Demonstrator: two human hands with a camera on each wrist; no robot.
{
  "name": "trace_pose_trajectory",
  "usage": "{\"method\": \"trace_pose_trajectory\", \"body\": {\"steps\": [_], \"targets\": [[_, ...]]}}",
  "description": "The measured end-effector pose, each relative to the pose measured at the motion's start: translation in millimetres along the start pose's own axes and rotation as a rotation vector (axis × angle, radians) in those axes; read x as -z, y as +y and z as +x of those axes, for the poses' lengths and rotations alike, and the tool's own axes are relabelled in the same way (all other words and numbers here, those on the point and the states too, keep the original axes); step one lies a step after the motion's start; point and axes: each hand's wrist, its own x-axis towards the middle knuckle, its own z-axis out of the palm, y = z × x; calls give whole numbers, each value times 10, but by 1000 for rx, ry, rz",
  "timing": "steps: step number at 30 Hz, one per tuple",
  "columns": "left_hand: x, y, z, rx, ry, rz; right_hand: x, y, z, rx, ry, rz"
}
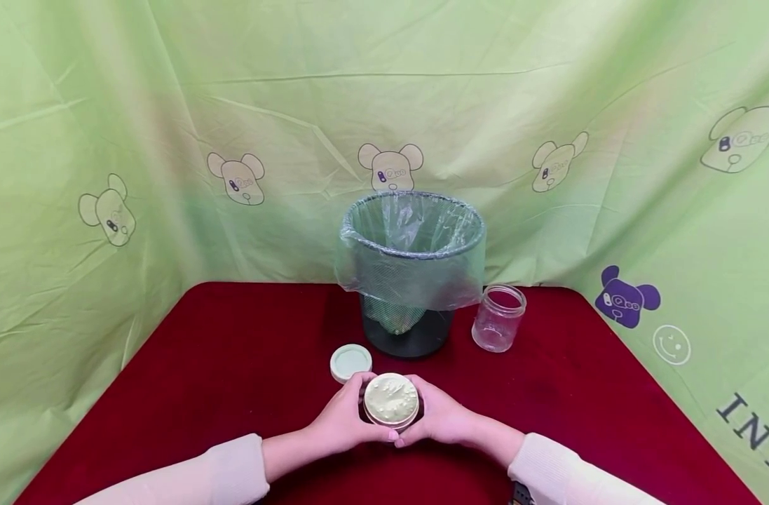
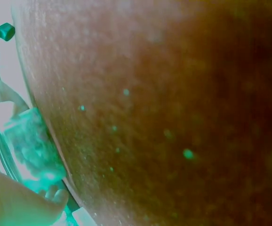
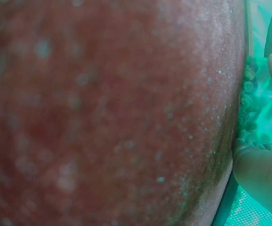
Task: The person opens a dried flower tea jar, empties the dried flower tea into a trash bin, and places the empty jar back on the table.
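Left hand (image 1: pixel 343 419), right hand (image 1: pixel 446 414): both grips closed round sealed jar (image 1: pixel 392 398). Pale lid (image 1: pixel 351 362) at its 11 o'clock, lined mesh bin (image 1: pixel 412 342) 12, open glass jar (image 1: pixel 498 327) 2.

There are two hands (image 1: pixel 343 421) (image 1: pixel 447 414), one filled container (image 1: pixel 391 400) and one lid (image 1: pixel 350 362). Toward the table's (image 1: pixel 258 344) back edge: one bin (image 1: pixel 406 344), one bag (image 1: pixel 416 284), one clear jar (image 1: pixel 498 326). The backdrop (image 1: pixel 296 42) shows six bear heads (image 1: pixel 393 167).

A cream-topped jar (image 1: pixel 391 398) and pale mint lid (image 1: pixel 350 362) contrast with a deep red tablecloth (image 1: pixel 252 358), alongside a colourless glass jar (image 1: pixel 499 326), off-white sleeves (image 1: pixel 233 470), and a black wastebasket (image 1: pixel 409 344) with translucent green liner (image 1: pixel 416 280); the light green curtain (image 1: pixel 296 42) bears cream bear heads (image 1: pixel 235 179) and a purple one.
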Motion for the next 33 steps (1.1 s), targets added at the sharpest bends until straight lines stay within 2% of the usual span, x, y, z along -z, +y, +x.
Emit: {"method": "trace_pose_trajectory", "body": {"steps": [4, 15, 19, 22, 26, 30, 33], "targets": [[55, -41, 28, -7, -67, -52, -3, -1, -4, -3, 1, -4], [315, -177, 265, -97, -404, -225, -1, -7, -9, -6, -1, 9], [349, -219, 336, -117, -477, -276, -10, -10, -3, -10, 0, 8], [352, -231, 366, -137, -492, -281, -13, -15, -1, -12, 1, 7], [342, -228, 376, -152, -478, -277, -10, -25, 4, -13, 3, 4], [309, -192, 342, -112, -424, -255, -1, -25, 5, -16, 6, 1], [274, -153, 292, -77, -358, -198, 6, -18, 1, -20, 8, 8]]}}
